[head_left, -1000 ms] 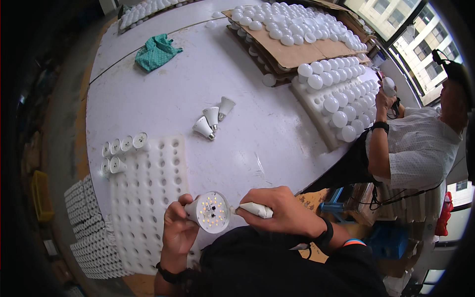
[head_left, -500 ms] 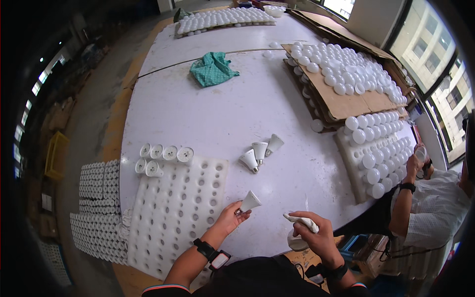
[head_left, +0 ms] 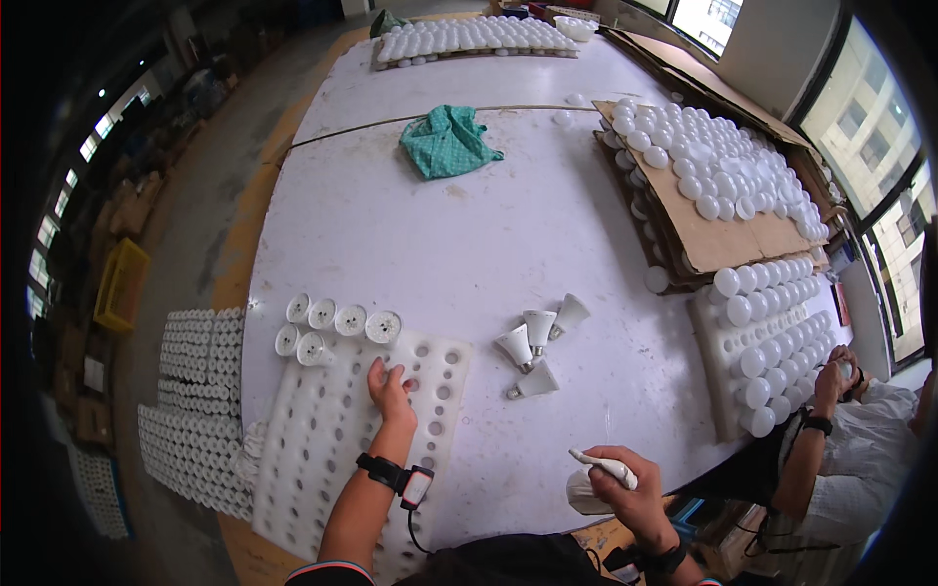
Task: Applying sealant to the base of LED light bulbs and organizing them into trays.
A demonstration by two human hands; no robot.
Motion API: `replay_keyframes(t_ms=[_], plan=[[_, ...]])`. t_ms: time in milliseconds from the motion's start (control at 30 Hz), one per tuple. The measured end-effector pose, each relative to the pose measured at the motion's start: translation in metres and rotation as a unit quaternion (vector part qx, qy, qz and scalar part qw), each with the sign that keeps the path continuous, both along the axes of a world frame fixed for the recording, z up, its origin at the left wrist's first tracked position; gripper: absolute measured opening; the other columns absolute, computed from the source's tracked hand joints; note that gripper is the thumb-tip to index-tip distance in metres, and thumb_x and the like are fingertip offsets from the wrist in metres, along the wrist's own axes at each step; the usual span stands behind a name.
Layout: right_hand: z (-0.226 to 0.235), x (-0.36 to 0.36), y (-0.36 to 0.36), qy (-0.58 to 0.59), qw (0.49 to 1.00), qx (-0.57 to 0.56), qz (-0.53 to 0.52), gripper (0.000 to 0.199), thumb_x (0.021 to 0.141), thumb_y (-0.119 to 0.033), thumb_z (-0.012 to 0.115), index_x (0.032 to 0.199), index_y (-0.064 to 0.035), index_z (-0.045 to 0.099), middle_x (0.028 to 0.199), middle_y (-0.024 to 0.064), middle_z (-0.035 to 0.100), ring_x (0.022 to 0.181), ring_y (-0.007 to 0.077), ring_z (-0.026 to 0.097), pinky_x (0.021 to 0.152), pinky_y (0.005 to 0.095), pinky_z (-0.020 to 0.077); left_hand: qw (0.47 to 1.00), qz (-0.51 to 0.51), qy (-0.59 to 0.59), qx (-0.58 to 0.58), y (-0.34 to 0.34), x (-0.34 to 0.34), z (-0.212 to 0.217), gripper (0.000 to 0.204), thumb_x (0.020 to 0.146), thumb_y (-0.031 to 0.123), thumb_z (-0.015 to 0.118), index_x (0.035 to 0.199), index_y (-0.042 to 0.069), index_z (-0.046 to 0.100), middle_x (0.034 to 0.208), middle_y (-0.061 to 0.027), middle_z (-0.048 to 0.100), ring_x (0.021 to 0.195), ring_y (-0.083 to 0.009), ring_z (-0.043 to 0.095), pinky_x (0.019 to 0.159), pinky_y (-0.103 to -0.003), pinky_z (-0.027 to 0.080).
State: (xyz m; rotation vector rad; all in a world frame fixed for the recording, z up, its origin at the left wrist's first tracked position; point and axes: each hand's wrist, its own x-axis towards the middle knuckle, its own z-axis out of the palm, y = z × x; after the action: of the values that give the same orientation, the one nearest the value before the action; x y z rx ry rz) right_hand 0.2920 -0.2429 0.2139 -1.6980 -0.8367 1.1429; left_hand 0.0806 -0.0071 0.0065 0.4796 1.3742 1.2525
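Observation:
My left hand (head_left: pixel 393 391) is empty, its fingers apart, over the white foam tray (head_left: pixel 337 430) with rows of holes. Just beyond it, several open white bulb housings (head_left: pixel 350 319) stand at the tray's far edge, their round open ends showing. To its right, several cone-shaped white bulb housings (head_left: pixel 537 379) with metal screw bases lie on the table in a cluster. My right hand (head_left: pixel 635 493) is closed around a white squeeze tube (head_left: pixel 614 469) with a narrow tip pointing left. A whitish rounded thing (head_left: pixel 584 493) shows beneath that hand; I cannot make out what it is.
A green cloth (head_left: pixel 449 142) lies farther up the white table (head_left: pixel 391 225). On the right, white bulb covers sit on cardboard (head_left: pixel 743 249) and on a foam tray (head_left: pixel 718 371), beside a co-worker (head_left: pixel 831 459). Stacked bulb housings (head_left: pixel 195 459) stand at the left.
My left hand has let go of a bulb housing, which now lies with the cluster, and has moved left over the foam tray. My right hand still holds the tube. The view has shifted slightly.

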Motion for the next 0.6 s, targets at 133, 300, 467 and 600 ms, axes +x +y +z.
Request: replay_keyframes(t_ms=[133,300,467,600], plan=[[-0.007,0.000,-0.006,0.019,0.998,0.022,0.047,0.023,0.085,-0.008,0.057,0.108,-0.0076,0.058,0.072,0.0009,0.056,0.059,0.0063,0.049,0.054,0.0208,0.0399,0.987,-0.097,0.103,0.080,0.040,-0.005,-0.015,0.053,0.071,0.002,0.061,0.120,0.006,0.040,0.110,-0.0047,0.048,0.081,-0.0137,0.052,0.057,-0.025,0.045],[-0.005,-0.008,-0.007,-0.009,0.993,0.094,0.073,0.025,0.087,-0.019,0.056,0.110,-0.0102,0.055,0.085,0.0061,0.062,0.069,0.0137,0.057,0.061,0.0262,0.0440,0.978,-0.173,0.102,0.056,0.060,-0.027,-0.021,0.046,0.073,0.006,0.064,0.114,0.009,0.044,0.093,0.0006,0.054,0.073,-0.0082,0.051,0.054,-0.022,0.041],[-0.001,-0.008,-0.019,-0.059,0.988,0.100,0.097,0.027,0.088,-0.029,0.052,0.108,-0.0100,0.055,0.091,0.0086,0.062,0.075,0.0218,0.059,0.066,0.0308,0.0454,0.974,-0.170,-0.061,0.139,0.017,-0.031,0.011,0.027,0.085,0.023,0.057,0.108,0.011,0.050,0.080,0.0022,0.052,0.067,-0.0072,0.046,0.054,-0.022,0.038],[0.007,-0.013,-0.028,-0.072,0.980,0.161,0.096,0.026,0.088,-0.026,0.053,0.107,-0.0087,0.055,0.090,0.0104,0.062,0.074,0.0244,0.059,0.067,0.0325,0.0457,0.952,-0.210,-0.225,0.013,-0.071,-0.016,0.120,0.033,0.090,0.039,0.044,0.103,0.009,0.051,0.075,-0.0012,0.052,0.058,-0.0090,0.043,0.049,-0.024,0.036]])
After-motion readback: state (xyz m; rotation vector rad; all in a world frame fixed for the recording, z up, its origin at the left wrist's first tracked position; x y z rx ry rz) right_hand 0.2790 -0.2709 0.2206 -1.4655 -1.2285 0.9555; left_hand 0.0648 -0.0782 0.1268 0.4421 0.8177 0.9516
